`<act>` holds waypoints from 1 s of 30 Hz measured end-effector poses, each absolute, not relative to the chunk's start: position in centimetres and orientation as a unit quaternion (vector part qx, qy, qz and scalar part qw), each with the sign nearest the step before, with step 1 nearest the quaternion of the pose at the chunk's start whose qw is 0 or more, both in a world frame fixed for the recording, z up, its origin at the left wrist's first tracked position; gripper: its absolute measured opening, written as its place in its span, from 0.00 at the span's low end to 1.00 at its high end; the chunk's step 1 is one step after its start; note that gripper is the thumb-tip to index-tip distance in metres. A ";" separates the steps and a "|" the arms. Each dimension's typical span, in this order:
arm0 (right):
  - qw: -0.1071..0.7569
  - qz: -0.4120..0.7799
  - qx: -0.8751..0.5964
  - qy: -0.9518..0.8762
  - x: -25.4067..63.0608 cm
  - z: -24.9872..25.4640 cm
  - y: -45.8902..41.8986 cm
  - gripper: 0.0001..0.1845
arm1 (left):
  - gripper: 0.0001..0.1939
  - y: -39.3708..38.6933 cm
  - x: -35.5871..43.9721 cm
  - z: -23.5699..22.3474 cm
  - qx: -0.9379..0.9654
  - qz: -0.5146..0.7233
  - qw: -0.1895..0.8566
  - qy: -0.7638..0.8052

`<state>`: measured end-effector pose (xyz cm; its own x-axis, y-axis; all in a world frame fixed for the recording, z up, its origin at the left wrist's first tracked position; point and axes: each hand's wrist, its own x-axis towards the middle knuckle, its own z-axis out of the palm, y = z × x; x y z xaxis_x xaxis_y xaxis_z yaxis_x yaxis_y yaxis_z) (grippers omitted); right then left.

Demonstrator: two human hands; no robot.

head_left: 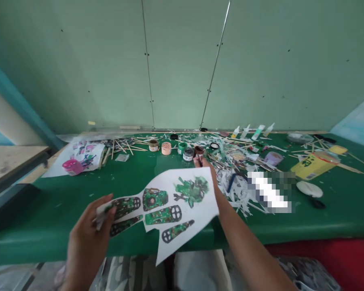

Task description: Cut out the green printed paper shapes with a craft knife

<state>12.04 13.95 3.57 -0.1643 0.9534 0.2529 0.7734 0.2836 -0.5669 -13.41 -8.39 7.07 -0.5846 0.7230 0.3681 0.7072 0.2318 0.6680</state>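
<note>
Both hands busy: left hand point(89, 232) pinches paper point(170, 198), right hand point(206, 163) up at the paint jars.
Paper tilted above counter point(133, 178), 6 o'clock in view, green-and-black painted shapes facing up. Left hand at its 9 o'clock edge, thumb and fingers closed on it. Right hand at paper's 1 o'clock, partly hidden behind it, fingers curled around thin dark stick point(199, 159), probably a brush, tip at brown jar point(199, 150); can't tell if inside. Black jar point(188, 154) just beside brown jar. Pink jar point(73, 166) at paper's 10 o'clock.
</note>
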 end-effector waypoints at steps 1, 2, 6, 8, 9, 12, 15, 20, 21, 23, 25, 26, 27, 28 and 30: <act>0.303 0.157 -0.591 -0.731 12.9 3.7 13.8 0.25 | 0.20 -7.1 -13.1 7.1 0.484 0.403 0.009 0.777; 0.314 0.160 -0.602 -0.717 13.8 3.8 13.5 0.24 | 0.18 -5.9 -12.9 6.9 0.515 0.365 0.006 0.776; 0.327 0.184 -0.625 -0.684 17.2 3.6 10.6 0.21 | 0.18 -2.8 -12.9 5.3 0.602 0.215 -0.033 0.768; 0.326 0.193 -0.628 -0.680 18.3 3.5 8.5 0.21 | 0.18 -2.5 -12.2 4.5 0.629 0.211 -0.084 0.743; 0.325 0.194 -0.630 -0.678 18.7 3.4 7.5 0.21 | 0.18 -2.7 -11.6 4.1 0.653 0.207 -0.115 0.719; 0.307 0.187 -0.619 -0.698 18.6 3.3 4.8 0.23 | 0.18 -3.8 -9.1 2.6 0.755 0.189 -0.145 0.611; 0.265 0.175 -0.594 -0.739 17.2 3.0 3.0 0.23 | 0.16 -4.9 -6.5 0.8 0.780 0.187 -0.152 0.577; 0.220 0.159 -0.540 -0.797 14.6 2.2 2.0 0.22 | 0.17 -5.2 -4.5 -0.6 0.780 0.194 -0.130 0.581; 0.216 0.162 -0.519 -0.811 14.2 2.0 2.1 0.22 | 0.17 -5.1 -4.5 -0.6 0.788 0.189 -0.125 0.572; 0.209 0.162 -0.484 -0.834 13.7 1.5 2.2 0.21 | 0.17 -5.0 -5.0 -0.1 0.798 0.175 -0.127 0.563; 0.197 0.157 -0.468 -0.847 13.5 1.0 2.3 0.22 | 0.18 -5.1 -6.1 0.4 0.782 0.171 -0.139 0.583; 0.190 0.153 -0.465 -0.851 13.5 0.8 2.2 0.22 | 0.18 -5.2 -6.8 0.7 0.761 0.175 -0.147 0.607; 0.183 0.149 -0.463 -0.854 13.5 0.8 2.1 0.22 | 0.17 -5.2 -7.6 0.9 0.735 0.181 -0.150 0.636; 0.175 0.144 -0.462 -0.857 13.6 0.9 2.0 0.22 | 0.16 -5.3 -8.3 1.0 0.707 0.184 -0.157 0.664; 0.162 0.124 -0.472 -0.858 13.7 1.5 1.8 0.22 | 0.14 -5.5 -9.5 1.0 0.677 0.183 -0.162 0.694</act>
<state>13.70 1.83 1.55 -0.5028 0.8494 0.1605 0.7691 0.5244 -0.3655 -9.48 -5.47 1.05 -0.0307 0.8808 0.4725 0.9993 0.0162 0.0347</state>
